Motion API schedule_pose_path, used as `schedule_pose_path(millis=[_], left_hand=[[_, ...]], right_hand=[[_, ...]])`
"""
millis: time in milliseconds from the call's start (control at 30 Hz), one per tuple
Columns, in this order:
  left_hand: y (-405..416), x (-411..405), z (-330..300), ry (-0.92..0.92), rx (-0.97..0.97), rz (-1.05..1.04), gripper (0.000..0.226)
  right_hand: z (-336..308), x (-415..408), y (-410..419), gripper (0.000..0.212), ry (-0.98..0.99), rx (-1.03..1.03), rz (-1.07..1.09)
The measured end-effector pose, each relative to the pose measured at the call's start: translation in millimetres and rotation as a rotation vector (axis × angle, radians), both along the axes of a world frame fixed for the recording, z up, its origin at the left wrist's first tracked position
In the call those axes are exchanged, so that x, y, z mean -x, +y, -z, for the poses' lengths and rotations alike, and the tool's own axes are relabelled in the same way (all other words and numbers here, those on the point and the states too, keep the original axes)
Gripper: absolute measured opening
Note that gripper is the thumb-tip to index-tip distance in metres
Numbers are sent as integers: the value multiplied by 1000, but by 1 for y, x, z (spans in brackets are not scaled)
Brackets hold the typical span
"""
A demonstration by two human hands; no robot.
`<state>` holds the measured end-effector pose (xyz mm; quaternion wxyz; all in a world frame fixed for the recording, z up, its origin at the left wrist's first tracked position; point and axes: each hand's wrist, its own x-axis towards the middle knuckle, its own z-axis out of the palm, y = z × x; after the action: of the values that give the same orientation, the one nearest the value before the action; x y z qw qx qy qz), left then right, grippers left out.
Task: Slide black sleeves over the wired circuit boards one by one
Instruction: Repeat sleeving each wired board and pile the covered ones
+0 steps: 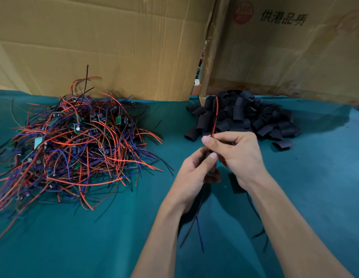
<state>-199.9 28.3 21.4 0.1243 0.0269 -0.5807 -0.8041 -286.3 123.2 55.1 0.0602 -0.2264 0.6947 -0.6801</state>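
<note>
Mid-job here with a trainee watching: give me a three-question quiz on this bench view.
1. True or false: the pile of black sleeves lies to the right of the tangle of wired boards.
2. Which wire colour sticks up from the right hand? A) red B) blue C) yellow
3. Fill in: the left hand holds a black ____ in its grip.

Key: 1 true; 2 A, the red wire; 3 sleeve.
</note>
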Motion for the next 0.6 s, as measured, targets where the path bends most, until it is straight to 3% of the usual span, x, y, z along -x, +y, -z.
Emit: schedule_pose_path(millis=[133, 300, 600], left_hand=[[1, 3, 1, -32, -55, 24, 19], [3, 3, 5, 16, 61, 7, 35], [3, 5, 7, 12, 117, -27, 23]], right_hand=[[-4, -2, -1, 8, 152, -134, 15], [-3, -4, -3, 14, 141, -193, 26], [-4, -6, -1, 11, 124, -108, 138]])
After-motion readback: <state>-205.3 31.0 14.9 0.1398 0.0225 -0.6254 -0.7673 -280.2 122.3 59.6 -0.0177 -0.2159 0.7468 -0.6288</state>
